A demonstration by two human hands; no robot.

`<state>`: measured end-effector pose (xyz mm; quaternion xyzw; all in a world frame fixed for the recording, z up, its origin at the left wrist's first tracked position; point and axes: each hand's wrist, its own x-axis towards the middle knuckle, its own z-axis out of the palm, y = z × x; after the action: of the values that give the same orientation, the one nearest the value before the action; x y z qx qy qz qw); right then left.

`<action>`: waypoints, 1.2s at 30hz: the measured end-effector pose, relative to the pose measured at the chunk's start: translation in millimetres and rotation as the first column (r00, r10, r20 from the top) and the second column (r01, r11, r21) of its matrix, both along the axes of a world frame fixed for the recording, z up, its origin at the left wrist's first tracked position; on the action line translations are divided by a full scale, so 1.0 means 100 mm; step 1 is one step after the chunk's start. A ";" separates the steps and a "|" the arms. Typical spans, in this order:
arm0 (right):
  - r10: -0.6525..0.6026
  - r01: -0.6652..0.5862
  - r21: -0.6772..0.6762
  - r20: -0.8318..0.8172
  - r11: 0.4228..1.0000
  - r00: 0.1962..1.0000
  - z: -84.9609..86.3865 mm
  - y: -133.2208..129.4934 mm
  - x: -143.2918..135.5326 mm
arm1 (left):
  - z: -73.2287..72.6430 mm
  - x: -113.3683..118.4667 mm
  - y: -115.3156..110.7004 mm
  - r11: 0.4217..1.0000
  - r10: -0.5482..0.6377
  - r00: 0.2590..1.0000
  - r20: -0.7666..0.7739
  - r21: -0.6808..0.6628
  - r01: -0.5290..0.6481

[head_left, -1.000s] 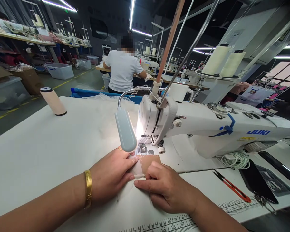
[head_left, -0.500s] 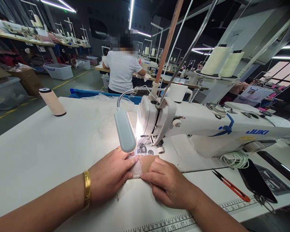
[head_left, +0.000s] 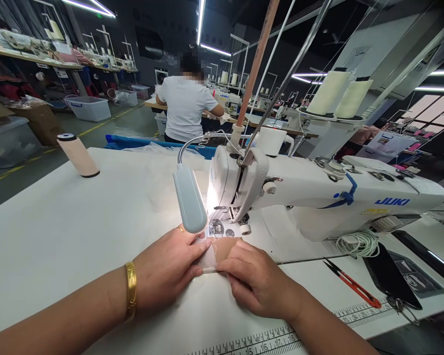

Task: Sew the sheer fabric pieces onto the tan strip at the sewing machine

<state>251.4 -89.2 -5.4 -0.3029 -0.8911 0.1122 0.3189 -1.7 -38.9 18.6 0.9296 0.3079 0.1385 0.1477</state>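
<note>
Sheer white fabric meets a tan piece of material on the bed in front of the sewing machine. My left hand, a gold bangle on its wrist, grips the white fabric at its left side, fingertips close to the presser foot. The lamp head hides part of those fingers. On the other side, my right hand has its fingers curled and pinched on the tan piece near its lower right edge. Both hands rest low on the table.
A grey lamp hangs over the left fingers. Red-handled thread snips, a black phone and coiled pale cord lie right. A peach thread cone stands left. One co-worker sits ahead, back turned.
The view shifts very slightly. Both hands keep nearly the same place and grip on the fabric, with no clear movement of the pieces.
</note>
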 end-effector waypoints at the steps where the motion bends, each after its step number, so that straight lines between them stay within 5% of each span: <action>1: 0.001 -0.001 0.002 0.007 1.000 1.000 0.00 0.00 0.00 | 0.00 0.00 0.00 1.000 0.001 1.000 0.002 -0.001 -0.001; 17: -0.012 0.010 0.016 0.077 1.000 0.997 -0.01 -0.02 -0.05 | -0.18 0.04 0.13 0.985 0.065 0.984 0.166 0.145 -0.089; 22: -0.011 0.010 0.019 0.052 1.000 0.999 0.01 -0.03 -0.06 | -0.14 0.09 0.19 0.973 0.059 0.987 0.148 0.214 -0.090; 31: -0.014 0.014 -0.023 0.030 1.000 0.999 0.00 -0.03 -0.07 | -0.11 0.07 0.45 0.991 0.044 0.997 0.065 0.126 -0.052; 36: -0.003 0.003 -0.047 0.000 0.999 1.000 0.00 -0.05 -0.08 | 0.00 0.06 0.86 0.992 0.082 0.993 0.084 0.086 -0.089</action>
<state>243.5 -94.1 -5.7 -0.3115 -0.8877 0.1329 0.3120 4.1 47.1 18.9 0.9150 0.3347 0.1955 0.1119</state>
